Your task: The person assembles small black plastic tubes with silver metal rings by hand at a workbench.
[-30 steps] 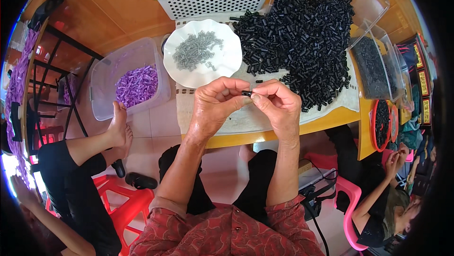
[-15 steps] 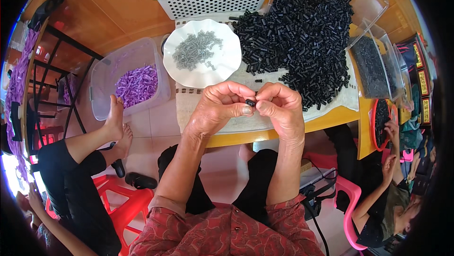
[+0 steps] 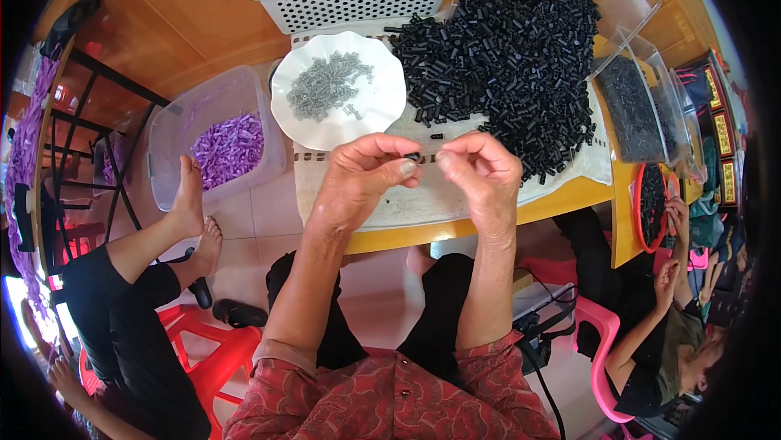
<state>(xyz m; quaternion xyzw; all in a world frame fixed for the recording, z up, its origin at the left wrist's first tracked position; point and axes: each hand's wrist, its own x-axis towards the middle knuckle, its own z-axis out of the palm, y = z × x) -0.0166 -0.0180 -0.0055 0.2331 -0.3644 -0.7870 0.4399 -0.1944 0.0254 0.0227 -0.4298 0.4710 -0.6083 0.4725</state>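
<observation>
My left hand (image 3: 358,180) pinches a small black cylindrical piece (image 3: 413,156) between thumb and index finger, over the cloth near the table's front edge. A short gap to the right, my right hand (image 3: 484,176) has its thumb and forefinger closed together; whatever sits between those tips, if anything, is hidden or too small to make out. Just beyond both hands lies one loose black piece (image 3: 437,137). A big heap of similar black pieces (image 3: 521,58) spreads across the cloth (image 3: 386,206) behind my right hand. Beyond my left hand stands a white scalloped plate (image 3: 382,111) holding small clear parts (image 3: 329,86).
A white perforated basket (image 3: 358,9) of black pieces stands at the back. Left of the table is a clear bin (image 3: 159,151) with purple pieces. Clear boxes (image 3: 639,102) and a red tray (image 3: 639,216) are at right. People sit on both sides; a red stool (image 3: 215,359) is lower left.
My hands have drawn apart: before, both sets of fingertips met at the black piece. It now stays in my left hand, which has shifted slightly left and up.
</observation>
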